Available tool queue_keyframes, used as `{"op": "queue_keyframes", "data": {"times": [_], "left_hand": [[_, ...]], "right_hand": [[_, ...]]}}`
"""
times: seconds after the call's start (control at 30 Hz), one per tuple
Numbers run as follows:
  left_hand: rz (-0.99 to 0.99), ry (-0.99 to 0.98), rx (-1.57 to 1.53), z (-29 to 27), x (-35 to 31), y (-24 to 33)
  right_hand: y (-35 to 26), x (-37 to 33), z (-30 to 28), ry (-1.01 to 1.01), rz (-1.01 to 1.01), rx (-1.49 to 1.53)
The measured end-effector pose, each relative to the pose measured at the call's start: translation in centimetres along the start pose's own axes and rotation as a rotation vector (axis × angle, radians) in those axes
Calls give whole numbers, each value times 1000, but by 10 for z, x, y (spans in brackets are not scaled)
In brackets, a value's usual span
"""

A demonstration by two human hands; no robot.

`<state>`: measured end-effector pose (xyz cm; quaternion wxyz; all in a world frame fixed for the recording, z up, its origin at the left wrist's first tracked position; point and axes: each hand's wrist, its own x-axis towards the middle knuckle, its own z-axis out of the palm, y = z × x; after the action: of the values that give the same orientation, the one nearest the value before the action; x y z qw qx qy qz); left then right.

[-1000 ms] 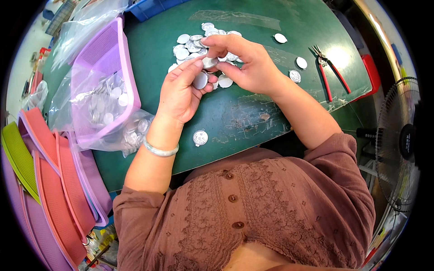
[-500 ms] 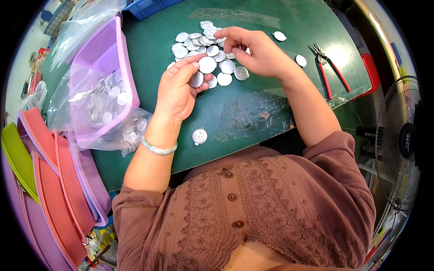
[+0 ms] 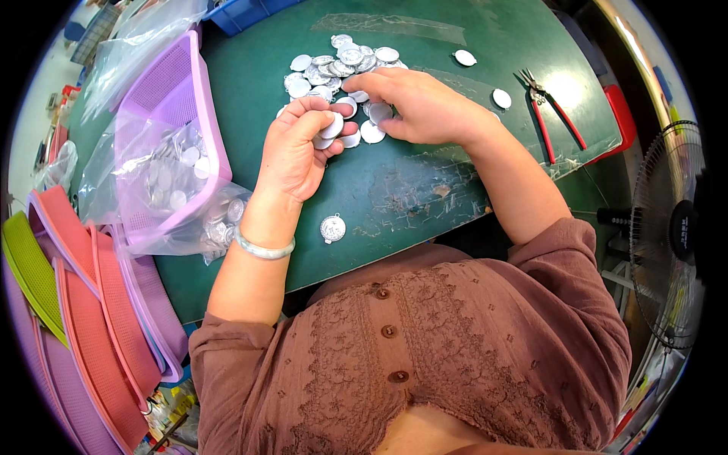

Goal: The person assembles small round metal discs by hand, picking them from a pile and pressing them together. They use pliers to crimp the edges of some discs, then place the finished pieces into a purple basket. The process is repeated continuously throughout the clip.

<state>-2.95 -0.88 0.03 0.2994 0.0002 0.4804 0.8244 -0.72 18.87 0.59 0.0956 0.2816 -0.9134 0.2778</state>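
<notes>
Round silver medallions (image 3: 332, 127) are pinched between the thumb and fingers of my left hand (image 3: 294, 155), at the near left of the pile; some show plain faces. My right hand (image 3: 428, 106) reaches over the pile of medallions (image 3: 324, 70) with its fingers bent but apart. Its fingertips are at the loose discs, and the hand covers part of the pile. I cannot see anything gripped in it. One medallion with a raised pattern (image 3: 333, 227) lies alone nearer to me, to the right of my left forearm.
Red-handled pliers (image 3: 547, 114) lie at the right, near two single discs (image 3: 465, 58). A purple basket (image 3: 214, 125) and a clear plastic bag (image 3: 144, 220) with more medallions stand at the left. Beyond the right table edge is a black fan (image 3: 667, 235). Tape strips the far tabletop.
My right hand has moved left and nearer to me, over the discs close to my left hand. My left fingers have closed further around the medallions.
</notes>
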Motion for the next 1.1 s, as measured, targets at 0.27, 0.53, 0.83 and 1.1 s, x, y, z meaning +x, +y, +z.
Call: {"op": "queue_keyframes", "data": {"times": [0.27, 0.53, 0.83, 1.1], "left_hand": [[-12, 34, 133, 6, -3, 1], [-64, -174, 9, 10, -9, 1], [39, -58, 117, 6, -5, 0], [63, -35, 160, 4, -3, -2]], "right_hand": [[-2, 3, -6, -6, 53, 485], [-6, 7, -3, 44, 119, 1325], [-4, 7, -5, 83, 238, 1259], [-5, 7, -1, 74, 264, 1122]]}}
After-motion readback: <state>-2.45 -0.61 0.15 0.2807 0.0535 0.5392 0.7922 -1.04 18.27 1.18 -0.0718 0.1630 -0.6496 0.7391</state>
